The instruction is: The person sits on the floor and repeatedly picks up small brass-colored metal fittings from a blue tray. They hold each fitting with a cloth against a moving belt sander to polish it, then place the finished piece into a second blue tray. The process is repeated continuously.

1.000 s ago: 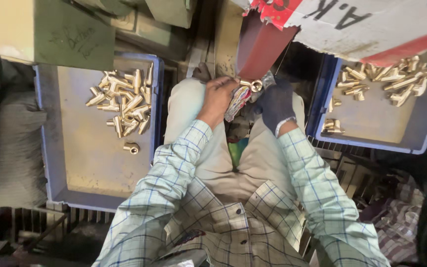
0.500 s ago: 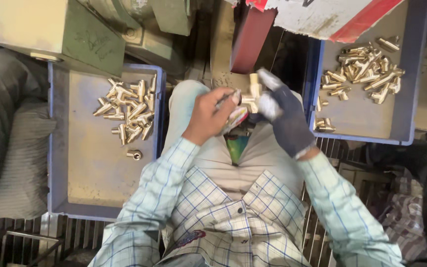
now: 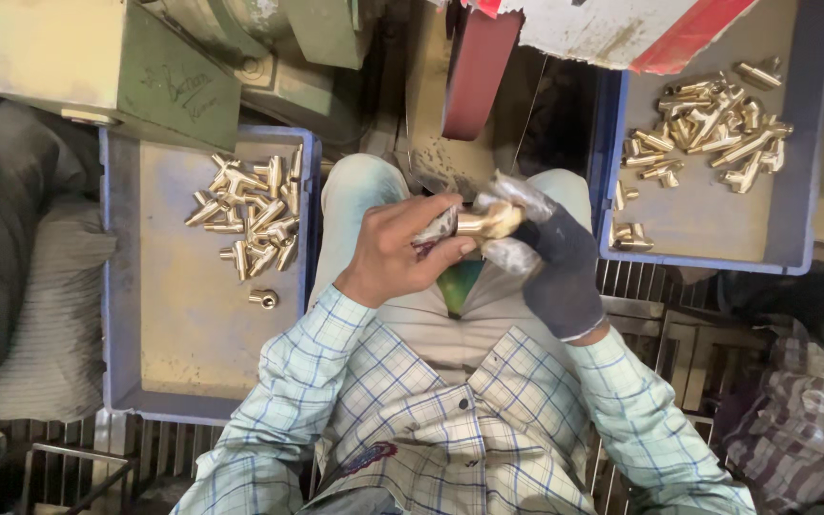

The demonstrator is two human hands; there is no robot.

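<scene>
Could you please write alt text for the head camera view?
A bare left hand and a dark-gloved right hand together hold a brass fitting above the person's lap, with a blue tray of brass fittings on each side.

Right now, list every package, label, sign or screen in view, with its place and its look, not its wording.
Printed board: top edge, right of centre, above the right blue tray; flat, white with red stripes and dark lettering, partly cut off.
Handwritten marks: on the sloped face of the green metal housing, upper left; dark scrawl.
No screens and no packages show.
</scene>
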